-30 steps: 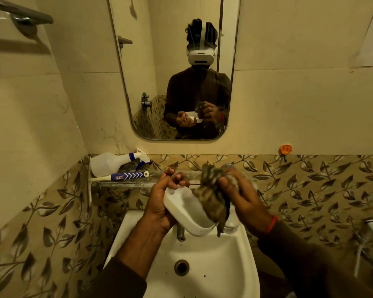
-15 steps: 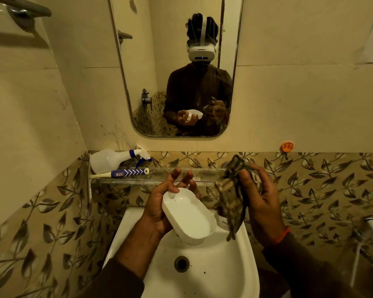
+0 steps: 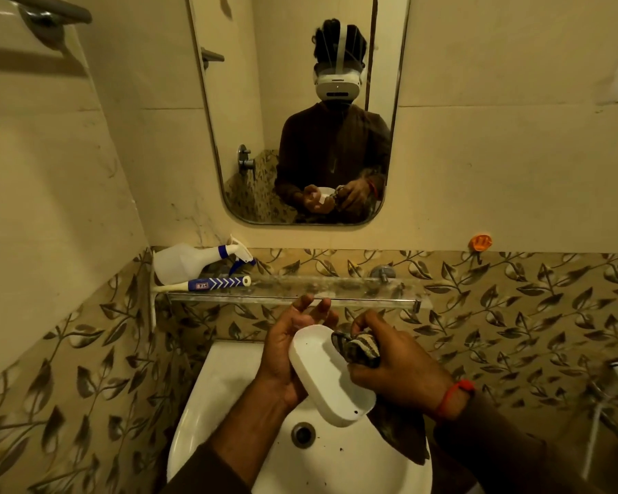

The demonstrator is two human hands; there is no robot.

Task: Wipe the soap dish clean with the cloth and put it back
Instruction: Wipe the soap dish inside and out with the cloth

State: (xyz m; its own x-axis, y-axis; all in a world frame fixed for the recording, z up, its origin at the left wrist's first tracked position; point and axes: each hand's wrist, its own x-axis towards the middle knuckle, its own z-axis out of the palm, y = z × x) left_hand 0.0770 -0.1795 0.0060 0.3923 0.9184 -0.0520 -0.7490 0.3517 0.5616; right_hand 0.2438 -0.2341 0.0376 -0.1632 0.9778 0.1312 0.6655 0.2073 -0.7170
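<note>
Over the washbasin (image 3: 229, 393), we had brought the cloth (image 3: 359, 347), bunched in our closed right hand (image 3: 396, 369), back into the white soap dish (image 3: 330, 379) that our left hand (image 3: 286, 354) cradled with fingers loosely spread, so we judged the wiping unfinished.

I held the soap dish (image 3: 330, 381) over the sink (image 3: 229, 393), my left hand (image 3: 286, 354) under its left side and my right hand (image 3: 395, 369) on its right, pressing the cloth (image 3: 357, 347) inside it. Behind my hands ran a glass shelf (image 3: 336, 288), with a spray bottle (image 3: 197, 258) and toothbrush (image 3: 207, 284) lying at its left end. The mirror (image 3: 300, 112) hung above the shelf.
</note>
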